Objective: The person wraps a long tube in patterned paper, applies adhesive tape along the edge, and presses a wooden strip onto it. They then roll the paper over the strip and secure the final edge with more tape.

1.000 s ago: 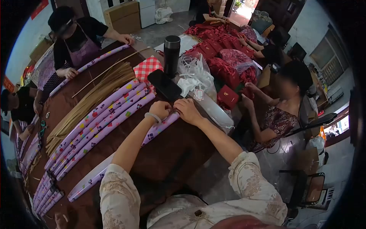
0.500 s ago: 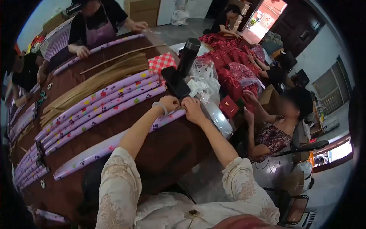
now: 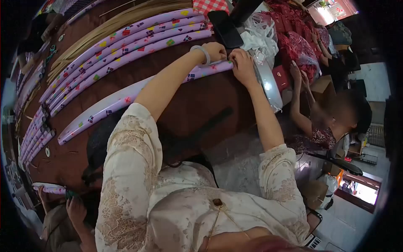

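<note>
A lilac patterned paper roll (image 3: 111, 107) lies slantwise across the brown table, its left end flared partly open. My right hand (image 3: 244, 67) is closed over the right end of this roll, fingers curled on it. Right beside it, my left hand (image 3: 213, 52) is closed just above the roll's edge, with a pale bangle (image 3: 201, 53) on the wrist. What its fingers pinch, if anything, is hidden. Beyond my hands several finished-looking lilac rolls (image 3: 138, 52) lie side by side.
A black phone (image 3: 225, 29) and a white plastic bag (image 3: 260, 38) lie past my hands. Brown strips (image 3: 84, 44) lie behind the rolls. A tape ring (image 3: 47, 152) is at the left. A co-worker (image 3: 331, 113) sits at the right near red boxes (image 3: 280, 77).
The view has tilted down and turned, so the table things sit higher in the picture. My hands stay together at the roll's right end. A person's hands now show at the lower left.
</note>
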The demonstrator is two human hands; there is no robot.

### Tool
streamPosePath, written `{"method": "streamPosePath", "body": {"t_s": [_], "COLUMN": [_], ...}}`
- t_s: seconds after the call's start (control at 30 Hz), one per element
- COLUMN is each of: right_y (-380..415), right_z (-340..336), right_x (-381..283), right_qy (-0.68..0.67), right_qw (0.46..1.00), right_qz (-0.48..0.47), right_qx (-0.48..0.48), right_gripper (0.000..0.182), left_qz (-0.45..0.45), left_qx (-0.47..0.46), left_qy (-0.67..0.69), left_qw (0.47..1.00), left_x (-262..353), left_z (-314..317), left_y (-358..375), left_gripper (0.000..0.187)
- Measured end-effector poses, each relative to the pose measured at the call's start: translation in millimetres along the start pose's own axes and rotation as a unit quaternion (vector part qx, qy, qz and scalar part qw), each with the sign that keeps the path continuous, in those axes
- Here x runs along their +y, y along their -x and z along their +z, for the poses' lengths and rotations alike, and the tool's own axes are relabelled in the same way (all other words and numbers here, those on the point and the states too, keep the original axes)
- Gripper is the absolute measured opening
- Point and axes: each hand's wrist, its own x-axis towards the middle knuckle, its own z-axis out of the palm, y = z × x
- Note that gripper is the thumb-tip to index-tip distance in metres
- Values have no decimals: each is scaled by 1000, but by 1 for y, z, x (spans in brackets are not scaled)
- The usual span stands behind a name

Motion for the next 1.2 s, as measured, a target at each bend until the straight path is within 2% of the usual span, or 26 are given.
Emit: {"method": "streamPosePath", "body": {"t_s": [0.17,0.27,0.37,0.6,0.77,1.0,1.1,1.17,1.2], "right_y": [0,0,0,1,2,2,1,1,1], "right_z": [-2,-3,-3,0,1,3,4,3,2], "right_x": [-2,-3,-1,0,0,1,2,2,1], "right_qy": [-7,11,-1,5,-1,2,-6,-3,-3], "right_qw": [1000,1000,1000,1000,999,999,998,999,999], "right_qz": [-14,-8,-18,-12,-14,-8,-8,-5,-5], "right_qx": [18,21,21,26,35,53,60,52,54], "right_gripper": [12,18,13,14,15,16,19,21,21], "left_qz": [18,-6,-49,-81,-104,-131,-117,-17,0], "left_qx": [-26,-27,16,16,35,14,-3,12,18], "left_qy": [16,57,-21,-42,-4,-20,-35,-21,-55], "left_qw": [999,998,998,996,994,991,992,1000,998], "left_x": [5,9,12,15,18,23,18,12,13], "left_z": [-6,-7,-1,0,0,-4,-7,-9,-8], "left_y": [7,10,3,-1,1,-4,-6,1,2], "left_gripper": [28,31,35,30,27,28,26,25,29]}}
